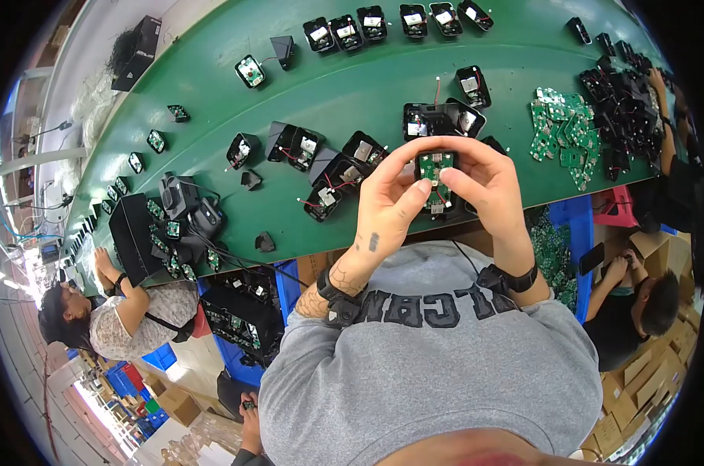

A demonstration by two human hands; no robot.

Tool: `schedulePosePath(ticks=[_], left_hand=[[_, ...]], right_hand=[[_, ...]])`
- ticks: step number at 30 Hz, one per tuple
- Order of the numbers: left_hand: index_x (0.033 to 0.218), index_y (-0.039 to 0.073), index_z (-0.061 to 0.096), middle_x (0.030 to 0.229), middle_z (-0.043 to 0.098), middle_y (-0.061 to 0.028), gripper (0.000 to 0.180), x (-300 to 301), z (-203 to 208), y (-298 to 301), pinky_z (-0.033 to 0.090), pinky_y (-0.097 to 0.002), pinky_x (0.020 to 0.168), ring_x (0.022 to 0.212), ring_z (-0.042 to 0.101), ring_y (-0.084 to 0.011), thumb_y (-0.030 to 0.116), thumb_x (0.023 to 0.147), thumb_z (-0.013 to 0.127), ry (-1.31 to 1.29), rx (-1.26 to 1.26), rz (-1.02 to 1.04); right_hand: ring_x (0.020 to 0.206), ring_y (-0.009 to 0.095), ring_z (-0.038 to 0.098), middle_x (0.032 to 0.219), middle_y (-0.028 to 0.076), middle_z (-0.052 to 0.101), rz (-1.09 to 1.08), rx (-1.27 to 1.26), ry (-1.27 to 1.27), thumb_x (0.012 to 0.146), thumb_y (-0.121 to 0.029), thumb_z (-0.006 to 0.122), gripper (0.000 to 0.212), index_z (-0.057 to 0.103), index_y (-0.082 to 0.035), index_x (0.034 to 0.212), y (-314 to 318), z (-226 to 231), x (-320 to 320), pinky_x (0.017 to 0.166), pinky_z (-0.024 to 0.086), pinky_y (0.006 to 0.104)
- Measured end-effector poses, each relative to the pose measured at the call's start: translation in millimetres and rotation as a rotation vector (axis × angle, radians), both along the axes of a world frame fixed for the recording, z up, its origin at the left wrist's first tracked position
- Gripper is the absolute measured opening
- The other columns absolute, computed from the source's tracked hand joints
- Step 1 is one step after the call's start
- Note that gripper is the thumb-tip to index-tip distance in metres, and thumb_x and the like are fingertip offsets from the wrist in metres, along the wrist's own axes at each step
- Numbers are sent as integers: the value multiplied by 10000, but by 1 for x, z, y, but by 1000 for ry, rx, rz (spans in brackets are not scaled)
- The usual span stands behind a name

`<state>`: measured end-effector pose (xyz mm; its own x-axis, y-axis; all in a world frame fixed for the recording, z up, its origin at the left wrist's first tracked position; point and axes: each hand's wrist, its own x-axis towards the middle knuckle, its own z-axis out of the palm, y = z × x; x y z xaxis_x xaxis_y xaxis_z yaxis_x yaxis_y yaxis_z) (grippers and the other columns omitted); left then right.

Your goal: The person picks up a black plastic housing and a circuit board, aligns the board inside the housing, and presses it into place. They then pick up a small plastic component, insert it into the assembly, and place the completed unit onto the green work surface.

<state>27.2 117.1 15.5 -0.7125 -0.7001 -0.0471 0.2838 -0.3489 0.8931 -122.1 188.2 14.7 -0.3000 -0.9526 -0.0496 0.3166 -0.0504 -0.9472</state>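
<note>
Both hands meet above the near edge of the green conveyor belt (352, 85). The left hand (389, 203) and the right hand (488, 182) are curled closed around one small black plastic housing with a green circuit board set in its open face (436, 172); fingertips pinch its top corners and both thumbs press on the board.

Just beyond the hands lie more open black plastic shells with red and white wires (332, 167), matte and boxy, scattered close together, with only thin strips of smooth belt between them. Farther past the right hand a loose heap of bare green circuit boards (563, 136) lies beside a pile of black housings (620, 105). Along the belt's far edge stands a row of finished black units with white labels (391, 23). Below the right hand, a blue plastic bin (581, 233) holds more green boards. To the left of the left hand, a black box-shaped fixture (135, 233) stands at the belt's edge.
</note>
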Motion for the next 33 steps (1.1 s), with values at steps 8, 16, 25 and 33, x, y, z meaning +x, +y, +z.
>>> schedulePosePath(ticks=[8, 16, 25, 33], left_hand=[[1342, -60, 489, 1203, 604, -109, 494, 0, -9, 4, 462, -295, 946, 1057, 591, -156, 55, 873, 593, -34, -66, 83], [1311, 14, 483, 1185, 605, -108, 410, -14, -16, 8, 498, -258, 840, 992, 604, -134, 29, 902, 516, 5, -25, 75], [1282, 127, 373, 1108, 561, -81, 418, -17, -12, 5, 528, -208, 688, 959, 589, -117, 3, 901, 492, -12, 68, 63], [1380, 51, 382, 1151, 533, -94, 537, -13, -3, -5, 606, -322, 698, 946, 619, -171, 41, 854, 488, -85, 336, -98]], right_hand=[[1048, 155, 608, 1147, 94, 599, 51, 77, -25, 853, 53, 640, 382, 563, 77, 1226, 3, 5, 2, 884, 511, 283], [1015, 154, 623, 1131, 90, 637, -25, 54, 136, 853, 8, 635, 346, 603, 33, 1196, 8, 5, -4, 842, 519, 283], [1186, 350, 541, 995, 69, 696, -257, -366, 973, 687, -27, 734, 254, 729, -57, 939, 10, -1, -5, 1029, 387, 509], [1049, 281, 581, 768, 54, 650, -248, -351, 796, 933, -77, 513, 208, 688, 20, 991, 1, -10, 1, 1063, 343, 531]])
